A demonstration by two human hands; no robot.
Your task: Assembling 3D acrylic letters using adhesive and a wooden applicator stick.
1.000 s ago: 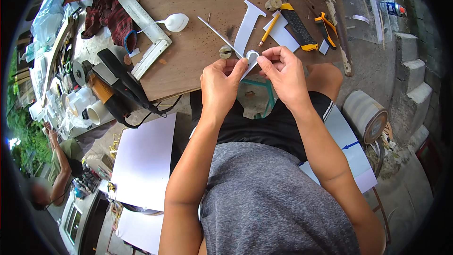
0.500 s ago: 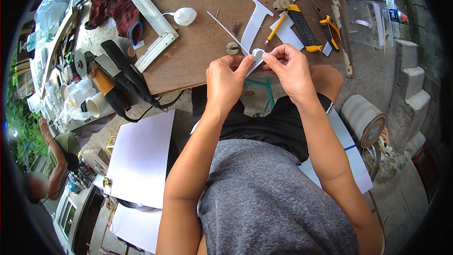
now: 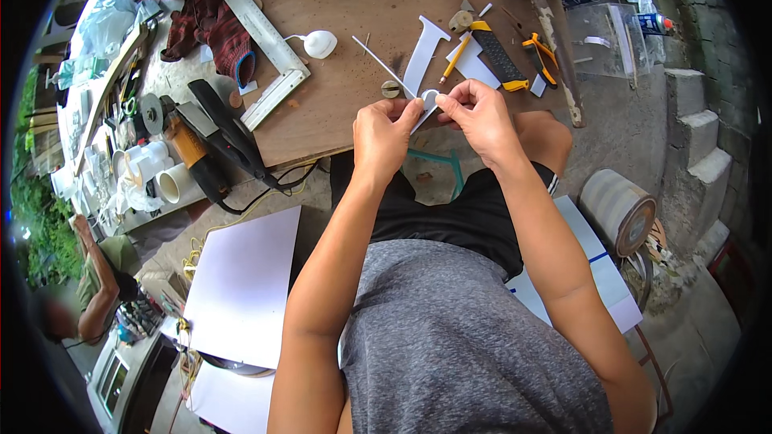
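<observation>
Over the table's near edge, my left hand [image 3: 382, 137] and my right hand [image 3: 481, 119] pinch a small white curved strip [image 3: 430, 99] between thumbs and fingertips. Part of the strip is hidden behind my fingers. A long thin white strip [image 3: 382, 63] runs from my left fingertips toward the far left; whether it joins the curved one I cannot tell. Just beyond my hands lies a flat white letter-shaped piece [image 3: 423, 52]. A pencil [image 3: 455, 60] and a black-and-yellow utility knife [image 3: 498, 55] rest to its right. A round slotted disc [image 3: 390, 89] is near my left fingers.
Orange-handled pliers [image 3: 540, 59] and a hammer [image 3: 555, 40] lie at the right. To the left are a metal square [image 3: 265, 40], a white squeeze bottle [image 3: 320, 44] and an angle grinder [image 3: 189, 149]. White sheets [image 3: 241, 281] are beside my left arm. Another person [image 3: 100, 289] is far left.
The view has shifted a little, so the tabletop things sit slightly differently in the picture. Both hands keep their pinch on the curved strip, its loop now showing slightly lower.
</observation>
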